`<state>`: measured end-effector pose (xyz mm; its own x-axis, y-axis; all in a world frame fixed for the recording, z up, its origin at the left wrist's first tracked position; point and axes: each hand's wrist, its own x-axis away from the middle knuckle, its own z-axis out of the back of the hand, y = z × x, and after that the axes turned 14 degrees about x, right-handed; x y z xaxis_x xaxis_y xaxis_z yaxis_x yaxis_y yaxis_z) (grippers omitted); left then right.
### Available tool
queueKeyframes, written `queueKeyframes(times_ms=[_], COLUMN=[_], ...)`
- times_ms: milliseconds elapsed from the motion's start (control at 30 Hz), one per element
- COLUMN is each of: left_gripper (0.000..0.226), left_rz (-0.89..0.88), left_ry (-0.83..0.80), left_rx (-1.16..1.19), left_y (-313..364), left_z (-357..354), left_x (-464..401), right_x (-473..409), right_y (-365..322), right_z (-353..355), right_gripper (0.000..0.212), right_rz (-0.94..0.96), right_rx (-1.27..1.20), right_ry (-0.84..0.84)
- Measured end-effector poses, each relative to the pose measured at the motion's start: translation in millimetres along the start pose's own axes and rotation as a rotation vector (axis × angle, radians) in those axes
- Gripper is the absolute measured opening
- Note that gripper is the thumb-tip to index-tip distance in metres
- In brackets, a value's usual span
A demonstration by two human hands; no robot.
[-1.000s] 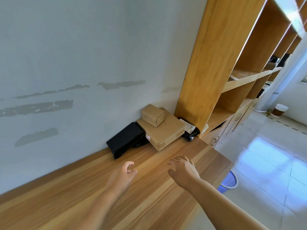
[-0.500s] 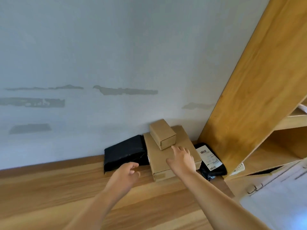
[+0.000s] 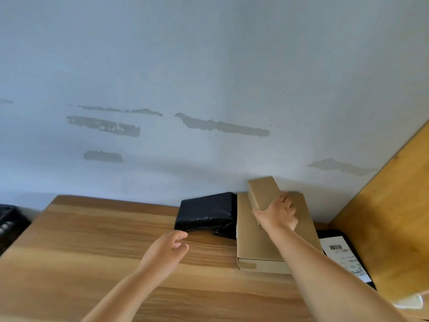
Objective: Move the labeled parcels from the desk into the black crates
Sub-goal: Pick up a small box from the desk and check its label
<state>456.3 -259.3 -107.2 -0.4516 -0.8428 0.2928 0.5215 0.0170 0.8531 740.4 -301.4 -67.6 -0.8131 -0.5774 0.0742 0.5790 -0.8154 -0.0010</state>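
Note:
A small cardboard box (image 3: 262,192) sits on top of a large flat cardboard box (image 3: 251,245) against the wall on the wooden desk (image 3: 92,247). My right hand (image 3: 277,213) grips the small box at its near end, thumb on the left side, fingers over the right. A black plastic-wrapped parcel (image 3: 206,211) lies left of the large box. My left hand (image 3: 168,249) hovers just in front of the black parcel with fingers loosely curled, holding nothing. Another black parcel with a white barcode label (image 3: 343,253) lies right of the large box.
A wooden shelf unit's side panel (image 3: 394,217) rises at the right. The edge of a black crate (image 3: 9,224) shows past the desk's left end. The wall stands directly behind the parcels.
My right hand has reached forward onto the small box and taken hold of it. My left hand has moved closer to the black parcel. The view has swung left.

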Motion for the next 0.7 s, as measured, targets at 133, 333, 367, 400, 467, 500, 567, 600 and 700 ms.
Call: queueKeyframes(times_ms=[133,333,367,400,467,500,567,600,700], left_gripper=[0.041,0.047,0.048,0.050,0.052,0.051,0.047,0.047,0.049], left_rz=[-0.022,-0.099,-0.122,-0.149,-0.184,-0.202,-0.235,-0.252,-0.322], left_ry=[-0.021,-0.090,-0.093,-0.092,-0.080,-0.073,-0.052,-0.040,-0.002], left_rx=[-0.005,0.121,0.137,0.154,0.233,0.285,0.377,0.417,0.487], left_y=[8,55,64,74,93,101,116,122,132], left_z=[-6,-6,-3,0,7,11,20,25,40], left_x=[0,3,2,2,2,3,8,11,22], right_x=[9,56,64,73,92,100,116,124,141], right_y=[1,-16,-21,-26,-35,-39,-47,-51,-59], right_z=[2,22,27,33,45,51,64,70,84], right_gripper=[0.100,0.097,0.099,0.100,0.102,0.103,0.106,0.108,0.107], right_rz=[-0.007,0.109,0.127,0.145,0.175,0.187,0.206,0.218,0.292], right_rx=[-0.097,-0.265,-0.296,-0.322,-0.356,-0.368,-0.393,-0.408,-0.488], right_ry=[-0.017,0.052,0.080,0.112,0.181,0.217,0.280,0.307,0.338])
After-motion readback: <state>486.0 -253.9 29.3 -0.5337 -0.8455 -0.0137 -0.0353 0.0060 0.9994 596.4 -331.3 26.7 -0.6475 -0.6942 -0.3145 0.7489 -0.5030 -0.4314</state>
